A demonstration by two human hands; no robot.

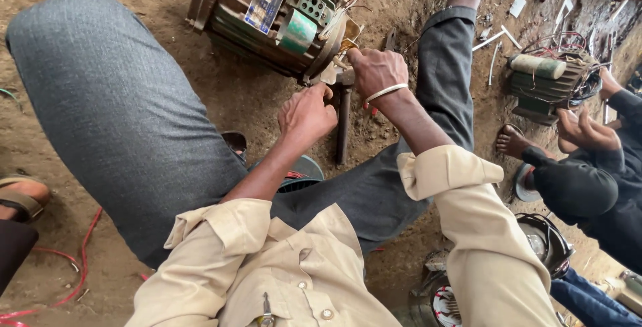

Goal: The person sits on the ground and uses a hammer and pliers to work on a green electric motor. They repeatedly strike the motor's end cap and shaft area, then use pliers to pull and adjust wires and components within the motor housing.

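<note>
Green metal fills the top of the head view: an electric motor (267, 16) lies on its side on the dirt floor (254, 99), its ribbed body cut off by the upper edge, a label plate on its flank and thin wires (348, 3) sprouting from the open end. Both hands work right at that open end. The left hand (306, 116) is curled shut against the rim, though what it pinches is hidden under its own knuckles. The right hand (376, 69), a pale bangle (386, 91) on its wrist, is closed too, fingers bunched at the wire ends and a scrap of tan paper (330, 73); just which of these it grips is hard to make out. A dark metal bar (343, 126) lies on the ground just below the hands. Off to the right, another person's hands (588, 130) rest near a second, smaller motor (545, 83), well apart. Red cable (80, 260) trails at lower left, partly cut off.
</note>
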